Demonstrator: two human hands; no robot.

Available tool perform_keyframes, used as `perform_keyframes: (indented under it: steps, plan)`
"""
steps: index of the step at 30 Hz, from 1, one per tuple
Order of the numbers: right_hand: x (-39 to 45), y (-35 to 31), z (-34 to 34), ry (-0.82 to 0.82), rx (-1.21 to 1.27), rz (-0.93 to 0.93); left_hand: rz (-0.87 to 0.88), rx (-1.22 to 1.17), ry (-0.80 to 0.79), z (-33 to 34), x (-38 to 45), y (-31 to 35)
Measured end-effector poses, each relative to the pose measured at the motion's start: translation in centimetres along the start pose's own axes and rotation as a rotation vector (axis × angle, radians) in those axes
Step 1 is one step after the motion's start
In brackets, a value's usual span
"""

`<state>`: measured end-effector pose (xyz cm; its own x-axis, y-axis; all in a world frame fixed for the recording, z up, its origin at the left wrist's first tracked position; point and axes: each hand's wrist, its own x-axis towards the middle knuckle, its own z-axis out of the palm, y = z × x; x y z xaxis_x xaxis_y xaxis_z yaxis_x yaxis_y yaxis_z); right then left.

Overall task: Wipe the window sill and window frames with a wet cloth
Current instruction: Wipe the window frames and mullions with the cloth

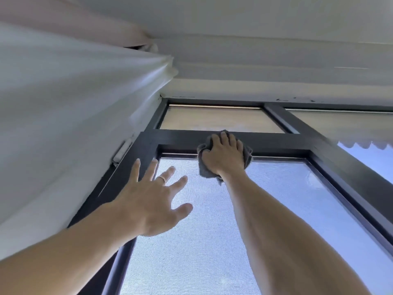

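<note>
I look up at a dark grey window frame (174, 138). My right hand (223, 154) presses a crumpled grey cloth (205, 170) against the frame's upper horizontal bar, fingers curled over the cloth. My left hand (153, 201) is spread with straight fingers, a ring on one finger, in front of the left upright of the frame and the mesh screen (191, 241); I cannot tell whether it touches them.
A white curtain (63, 124) hangs bunched at the left, close to the frame's left upright. A white ceiling (255, 60) runs above. A scalloped blind edge (361, 143) shows at the right pane. A small upper pane (217, 121) sits above the bar.
</note>
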<state>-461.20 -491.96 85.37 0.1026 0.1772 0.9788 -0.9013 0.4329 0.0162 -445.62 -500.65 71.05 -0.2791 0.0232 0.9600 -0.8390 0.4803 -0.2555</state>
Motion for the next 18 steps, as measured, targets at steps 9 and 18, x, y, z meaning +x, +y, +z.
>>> perform_keyframes:
  steps: [9,18]
  plan:
    - [0.2,-6.7,2.1,-0.093,0.007,-0.229,-0.183,0.0,-0.083,-1.1,-1.6,-2.9]
    - [-0.2,-9.3,2.4,-0.077,-0.045,-0.091,-0.146,-0.003,-0.106,-1.5,-2.5,-4.6]
